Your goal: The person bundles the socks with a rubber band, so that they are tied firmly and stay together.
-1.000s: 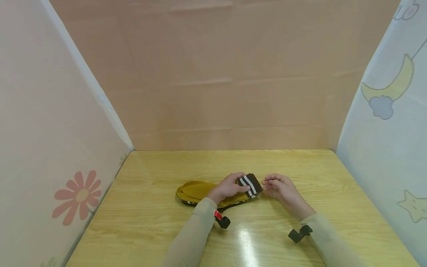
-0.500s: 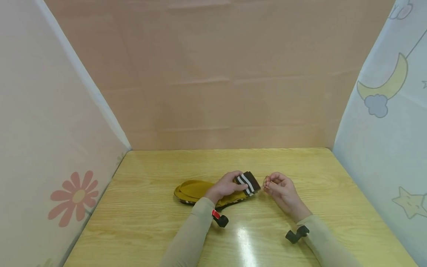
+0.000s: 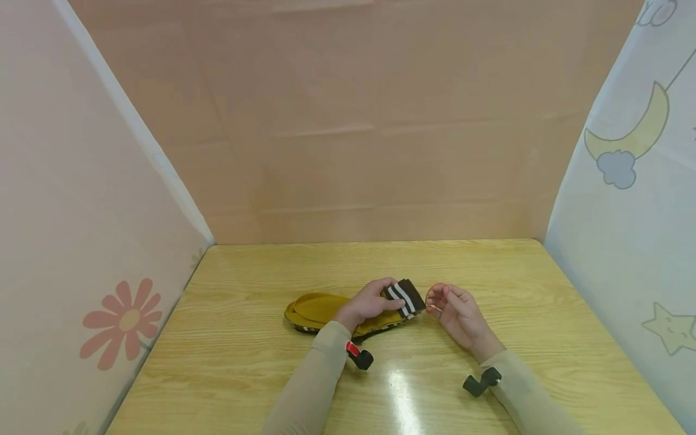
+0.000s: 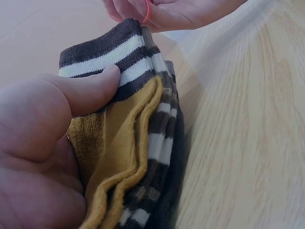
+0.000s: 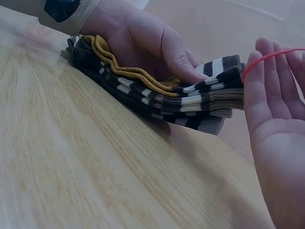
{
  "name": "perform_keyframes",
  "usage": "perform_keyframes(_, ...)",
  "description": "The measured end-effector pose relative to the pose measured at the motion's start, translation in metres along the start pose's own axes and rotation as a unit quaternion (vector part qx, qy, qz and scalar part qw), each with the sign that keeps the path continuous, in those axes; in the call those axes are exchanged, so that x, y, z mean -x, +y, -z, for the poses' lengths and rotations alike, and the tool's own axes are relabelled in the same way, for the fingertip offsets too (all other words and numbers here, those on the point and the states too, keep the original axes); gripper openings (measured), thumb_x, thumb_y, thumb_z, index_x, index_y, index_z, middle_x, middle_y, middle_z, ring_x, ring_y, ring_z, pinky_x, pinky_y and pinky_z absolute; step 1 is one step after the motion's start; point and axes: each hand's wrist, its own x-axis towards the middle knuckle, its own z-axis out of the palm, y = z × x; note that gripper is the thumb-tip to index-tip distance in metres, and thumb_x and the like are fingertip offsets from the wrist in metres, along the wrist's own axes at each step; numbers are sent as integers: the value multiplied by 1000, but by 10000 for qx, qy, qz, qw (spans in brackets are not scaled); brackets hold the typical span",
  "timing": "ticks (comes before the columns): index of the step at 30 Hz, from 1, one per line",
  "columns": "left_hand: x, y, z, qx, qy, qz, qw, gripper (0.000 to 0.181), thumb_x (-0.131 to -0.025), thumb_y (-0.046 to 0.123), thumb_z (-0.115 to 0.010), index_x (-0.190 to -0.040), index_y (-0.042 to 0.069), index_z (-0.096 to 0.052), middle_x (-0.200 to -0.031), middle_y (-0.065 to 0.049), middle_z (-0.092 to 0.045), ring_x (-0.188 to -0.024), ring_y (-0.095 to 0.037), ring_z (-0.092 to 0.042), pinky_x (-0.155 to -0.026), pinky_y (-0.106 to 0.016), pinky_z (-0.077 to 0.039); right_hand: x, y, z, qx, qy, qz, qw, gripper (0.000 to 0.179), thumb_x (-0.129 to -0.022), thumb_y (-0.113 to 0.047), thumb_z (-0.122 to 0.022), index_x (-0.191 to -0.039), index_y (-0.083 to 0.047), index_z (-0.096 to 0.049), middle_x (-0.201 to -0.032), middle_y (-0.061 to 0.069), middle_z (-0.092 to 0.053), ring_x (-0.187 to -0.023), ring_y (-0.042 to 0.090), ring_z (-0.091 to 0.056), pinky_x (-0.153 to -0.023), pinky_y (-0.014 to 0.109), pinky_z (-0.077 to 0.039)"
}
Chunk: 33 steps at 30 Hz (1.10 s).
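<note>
A stack of mustard-yellow socks (image 3: 317, 309) lies on the table, with dark brown cuffs (image 4: 102, 50) striped in white. My left hand (image 3: 368, 303) grips the stack near the cuffs, thumb on top and the other fingers hidden beneath; the cuff end is raised off the table in the right wrist view. Just right of the cuffs, my right hand (image 3: 462, 317) holds a thin red band (image 5: 271, 57), which looks like a rubber band. The band runs over its fingers in an open loop, its near edge close to the cuff corner. Whether it touches the cuff I cannot tell.
The wood-grain table (image 3: 228, 368) reaches back to a plain brownish wall sheet (image 3: 348, 181). Pale printed sheets stand at the left (image 3: 65, 181) and right (image 3: 609, 241) sides. Black camera mounts (image 3: 361, 357) sit on both wrists.
My right hand has turned and drawn slightly away from the cuffs, and the band's loop now shows wider over its fingers. My left hand keeps its grip on the socks.
</note>
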Motion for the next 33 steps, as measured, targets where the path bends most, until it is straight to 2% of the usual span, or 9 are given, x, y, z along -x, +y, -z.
perform_keyframes(3, 0, 0, 0, -10, 11, 22, 10000, 22, -98, 16, -77, -118, 12, -69, -103, 0, -69, -93, -16, -56, -82, -32, -46, 0, 0, -1, -63, 86, 53, 9999, 46, -115, -1, -24, -137, 2, -64, -126, 14, -71, -115, 23, -69, -98, 34, -57)
perform_keyframes(8, 0, 0, 1, -2, 33, 93, 10000, 22, -98, 17, -77, -119, 12, -69, -104, -1, -69, -94, -16, -57, -83, -31, -46, 1, 0, -1, 134, 309, 153, 9993, 43, -113, 4, -29, -145, 2, -57, -129, 13, -70, -117, 22, -69, -98, 31, -57)
perform_keyframes(18, 0, -1, 2, 61, 39, 54, 10000, 21, -98, 19, -77, -118, 16, -70, -104, 0, -69, -94, -17, -58, -85, -34, -46, 2, -4, -3, 756, 708, 265, 9943, 42, -109, 11, -37, -144, -2, -57, -144, 11, -63, -133, 23, -61, -106, 35, -52)
perform_keyframes(23, 0, 0, 2, 76, 77, 58, 9999, 24, -98, 19, -77, -121, 15, -70, -105, 1, -69, -94, -16, -58, -85, -33, -47, 2, -9, -5, 1107, 795, 174, 9905, 50, -108, 14, -36, -155, -1, -42, -154, 13, -54, -141, 24, -54, -111, 38, -47)
perform_keyframes(28, 2, 1, 2, 102, 165, 76, 9998, 26, -98, 19, -77, -123, 13, -69, -106, 0, -69, -95, -16, -58, -85, -32, -48, 3, -14, -8, 1699, 1084, -32, 9795, 64, -103, 18, -45, -161, -5, -32, -157, 16, -47, -143, 28, -51, -109, 46, -49)
perform_keyframes(31, 2, 1, 2, 133, 252, 71, 9996, 26, -97, 18, -78, -122, 12, -70, -105, -1, -69, -95, -16, -58, -84, -31, -48, 4, -16, -9, 2278, 1234, -141, 9658, 74, -97, 21, -54, -162, -9, -31, -154, 14, -46, -142, 31, -49, -105, 47, -52)
perform_keyframes(33, 2, -1, 2, 142, 312, 68, 9994, 26, -97, 19, -78, -121, 12, -70, -104, -1, -69, -94, -16, -58, -83, -31, -48, 4, -16, -9, 2790, 1241, -209, 9520, 80, -94, 20, -59, -162, -10, -29, -153, 12, -46, -142, 33, -48, -102, 45, -54)
